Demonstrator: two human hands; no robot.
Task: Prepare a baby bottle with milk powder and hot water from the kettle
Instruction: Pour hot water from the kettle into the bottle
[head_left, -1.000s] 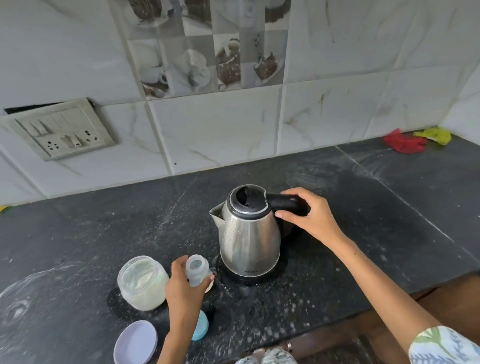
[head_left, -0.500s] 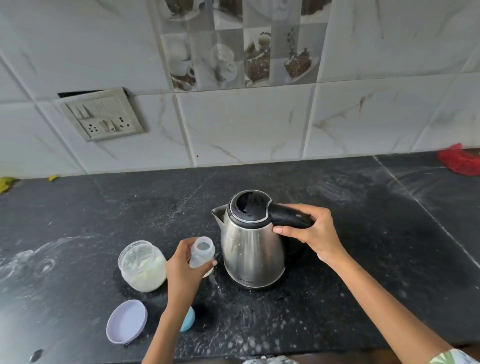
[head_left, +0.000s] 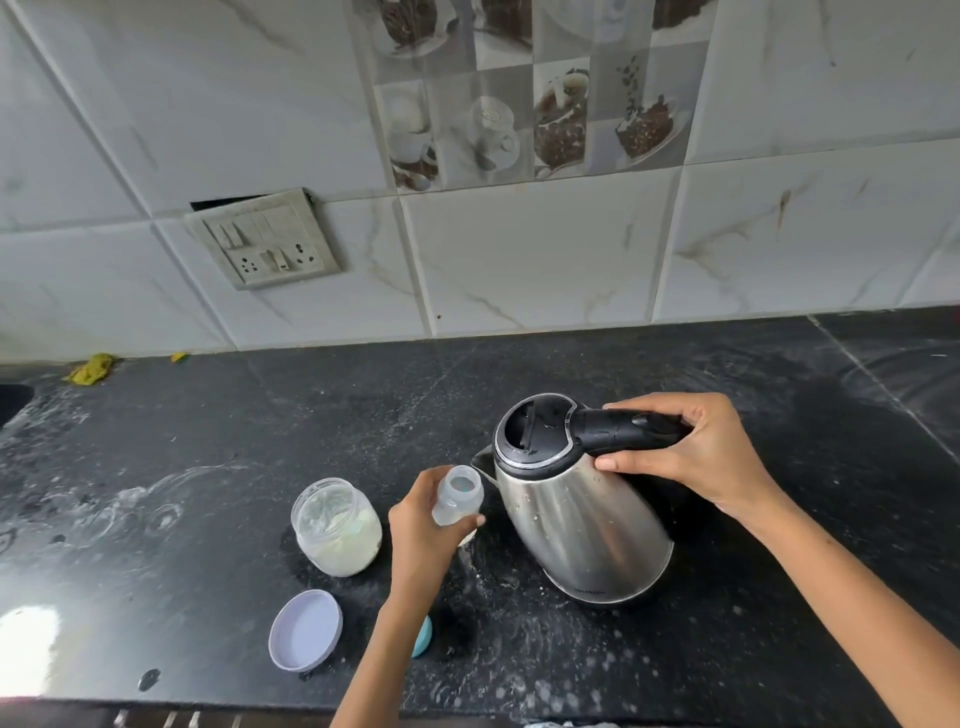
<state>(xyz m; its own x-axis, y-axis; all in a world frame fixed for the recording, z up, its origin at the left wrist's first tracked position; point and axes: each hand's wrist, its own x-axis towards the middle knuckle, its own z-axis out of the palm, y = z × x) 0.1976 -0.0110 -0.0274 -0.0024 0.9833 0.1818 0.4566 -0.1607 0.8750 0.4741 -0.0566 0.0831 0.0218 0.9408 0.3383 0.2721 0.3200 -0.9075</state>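
Note:
A steel kettle (head_left: 576, 525) with a black lid and handle leans to the left, its spout right beside the mouth of a small clear baby bottle (head_left: 457, 493). My right hand (head_left: 701, 457) grips the kettle's black handle. My left hand (head_left: 421, 535) holds the open bottle upright just left of the spout. An open glass jar of whitish milk powder (head_left: 336, 527) stands on the black counter (head_left: 208, 457) left of my left hand. Its lilac lid (head_left: 305, 630) lies in front of it.
A light blue cap (head_left: 422, 635) lies partly hidden under my left forearm. A switch and socket plate (head_left: 262, 244) sits on the tiled wall. Yellow scraps (head_left: 93, 369) lie at the counter's back left. Wet smears mark the counter at left. The counter's front edge runs along the bottom.
The kettle has been lifted off its seat and tipped left toward the bottle. My left hand has raised the bottle to the spout. The view has swung left.

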